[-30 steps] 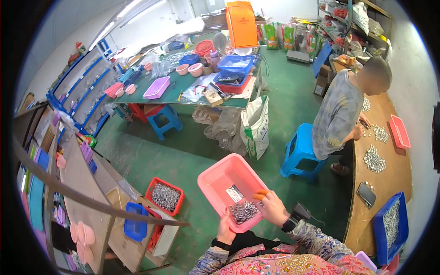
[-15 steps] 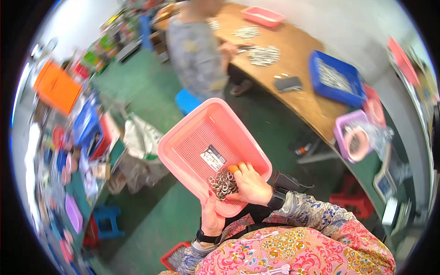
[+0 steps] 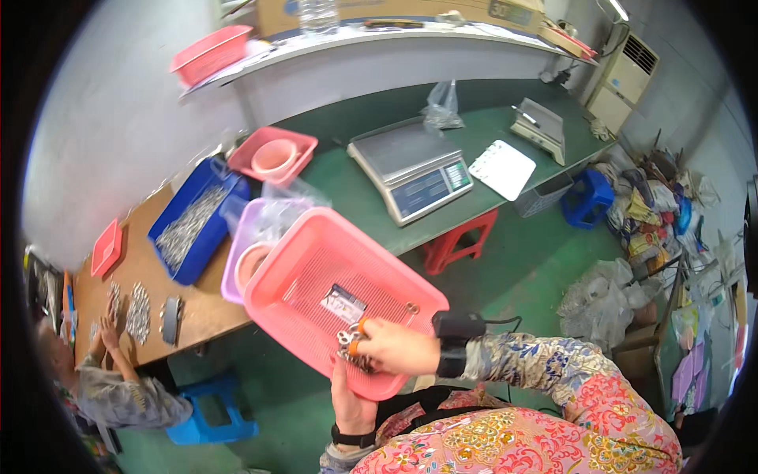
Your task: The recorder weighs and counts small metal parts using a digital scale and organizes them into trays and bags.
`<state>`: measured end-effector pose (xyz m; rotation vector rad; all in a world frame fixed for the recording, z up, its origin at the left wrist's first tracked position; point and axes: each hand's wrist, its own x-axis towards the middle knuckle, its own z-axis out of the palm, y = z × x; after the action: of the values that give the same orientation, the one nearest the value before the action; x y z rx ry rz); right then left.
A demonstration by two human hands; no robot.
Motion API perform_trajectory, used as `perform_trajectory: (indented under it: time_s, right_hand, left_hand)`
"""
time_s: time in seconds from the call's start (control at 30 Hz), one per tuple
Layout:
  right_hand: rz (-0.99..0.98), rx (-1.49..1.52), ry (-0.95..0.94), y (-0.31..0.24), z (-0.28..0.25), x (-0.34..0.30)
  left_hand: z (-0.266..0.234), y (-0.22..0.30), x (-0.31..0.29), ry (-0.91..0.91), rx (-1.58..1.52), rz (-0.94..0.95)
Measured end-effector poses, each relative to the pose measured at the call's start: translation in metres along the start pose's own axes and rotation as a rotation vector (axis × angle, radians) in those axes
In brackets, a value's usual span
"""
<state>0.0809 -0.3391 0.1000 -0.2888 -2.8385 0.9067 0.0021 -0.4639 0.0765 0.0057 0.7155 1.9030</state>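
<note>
A pink plastic basket (image 3: 379, 272) with a perforated bottom is held tilted in front of my body. My left hand (image 3: 351, 404) grips its near rim, thumb on top and the other fingers hidden beneath. Inside the basket my right hand (image 3: 401, 347), with orange covers on its fingers, closes around a cluster of small metal rings (image 3: 345, 340). Part of that cluster is hidden under the hand. One loose ring (image 3: 411, 308) lies apart near the basket's right wall. A printed label (image 3: 344, 302) is on the basket's bottom.
A scale (image 3: 418, 178), a white sheet (image 3: 502, 170) and a smaller scale (image 3: 540, 130) stand on the green table. To the left are a purple basket (image 3: 230, 272) and a blue tray (image 3: 180, 272) of metal pieces. A co-worker (image 3: 130, 399) sits at the brown table. A red stool (image 3: 466, 245) is under the green table.
My view has swung right, from the co-worker's table toward the scales, with the basket carried along. My right hand now gathers the rings more tightly; one ring lies apart.
</note>
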Motion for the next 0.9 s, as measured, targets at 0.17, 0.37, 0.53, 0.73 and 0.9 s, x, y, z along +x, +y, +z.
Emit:
perform_trajectory:
  time_s: [0.17, 0.37, 0.53, 0.73, 0.9]
  right_hand:
    - [0.051, 0.219, 0.199, 0.089, -0.093, -0.001]
    - [0.161, 0.307, 0.027, 0.211, -0.157, 0.066]
    - [0.133, 0.048, 0.068, 0.267, -0.212, 0.095]
    - [0.076, 0.146, 0.053, 0.333, -0.261, 0.126]
    - [-0.055, 0.03, 0.184, 0.386, -0.278, 0.148]
  left_hand:
    - [0.08, -0.035, 0.086, -0.087, 0.037, -0.056]
    - [0.131, -0.055, 0.197, -0.103, 0.065, -0.034]
    - [0.158, -0.064, 0.289, -0.091, 0.013, -0.02]
    - [0.186, -0.059, 0.369, -0.123, 0.038, 0.047]
    - [0.193, -0.072, 0.427, -0.032, 0.211, 0.303]
